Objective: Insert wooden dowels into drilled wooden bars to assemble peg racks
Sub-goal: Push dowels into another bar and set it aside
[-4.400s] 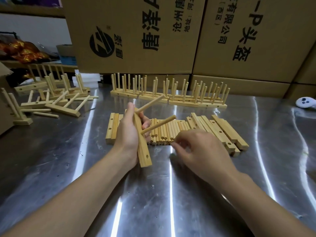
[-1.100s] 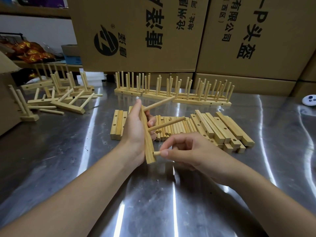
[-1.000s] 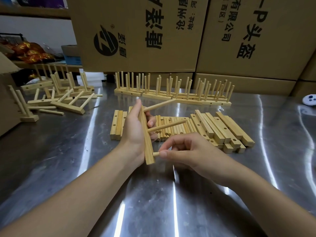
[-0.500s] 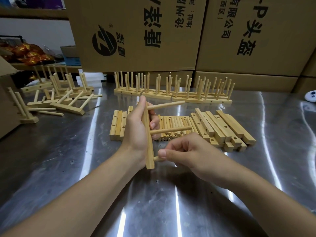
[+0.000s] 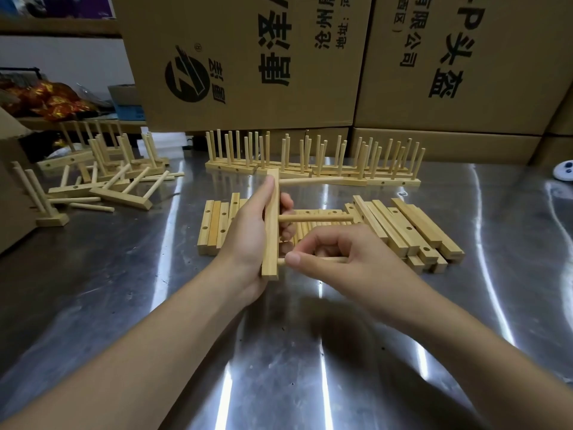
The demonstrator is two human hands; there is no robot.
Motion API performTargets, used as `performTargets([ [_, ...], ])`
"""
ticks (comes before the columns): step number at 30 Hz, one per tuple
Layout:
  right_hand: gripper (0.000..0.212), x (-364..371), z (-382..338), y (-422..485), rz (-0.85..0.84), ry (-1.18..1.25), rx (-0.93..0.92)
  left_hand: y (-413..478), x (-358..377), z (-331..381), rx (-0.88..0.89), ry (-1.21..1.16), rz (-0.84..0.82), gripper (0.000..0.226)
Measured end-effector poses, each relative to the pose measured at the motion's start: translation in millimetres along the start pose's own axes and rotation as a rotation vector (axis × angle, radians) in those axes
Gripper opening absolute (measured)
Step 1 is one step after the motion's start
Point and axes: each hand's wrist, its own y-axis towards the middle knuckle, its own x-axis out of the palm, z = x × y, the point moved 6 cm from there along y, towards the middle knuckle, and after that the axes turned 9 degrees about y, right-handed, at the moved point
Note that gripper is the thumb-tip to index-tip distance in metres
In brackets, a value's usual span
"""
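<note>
On steel tbl [image 5: 124, 305]: bars [image 5: 412, 231], racks [image 5: 310, 172]; cartons [image 5: 248, 57] behind.

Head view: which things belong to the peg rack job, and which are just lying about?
Job: bar in left hand; dowel pinched by right hand; loose dowels; drilled bars; finished racks.
Lying about: cardboard boxes; white gadget; shiny packets.

Shiny brushed stainless-steel tabletop [image 5: 93, 305] w/ bright streaks of overhead light reflected on it. Behind it, stacked large brown cardboard cartons [image 5: 248, 41] w/ black logo & Chinese print. Far left: plain white wall [image 5: 62, 60] under a brown wooden shelf board [image 5: 46, 26], red-gold foil packets [image 5: 52, 100] beside a small blue box [image 5: 130, 109].
</note>
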Motion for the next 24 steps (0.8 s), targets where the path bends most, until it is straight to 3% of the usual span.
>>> performTargets([
  [3, 0.024, -3.1, -8.0, -3.2, 0.081, -0.351, -0.156, -1.4, -3.6, 0.9, -0.006, 0.027, 0.059, 0.052],
  [6, 0.021, 0.8, -13.7, -4.7, 0.090, -0.470, -0.249, -4.1, -1.2, 1.6, -0.021, 0.001, 0.049, 0.053],
  [13, 0.040, 7.1, 1.0, -4.9, -0.006, -0.132, -0.090, -10.1, 5.0, 8.1, 0.047, 0.113, 0.043, 0.051],
  [20, 0.044, 13.7, 21.1, -5.4, -0.077, 0.258, 0.308, -13.3, 8.1, 15.6, 0.223, 0.270, 0.123, 0.049],
  [22, 0.044, 14.5, 18.9, -5.6, -0.073, 0.208, 0.271, -12.2, 7.6, 15.9, 0.214, 0.275, 0.116, 0.050],
  [24, 0.043, 12.2, 11.2, -4.1, 0.008, 0.006, 0.108, -9.7, 3.9, 15.2, 0.165, 0.239, 0.116, 0.051],
])
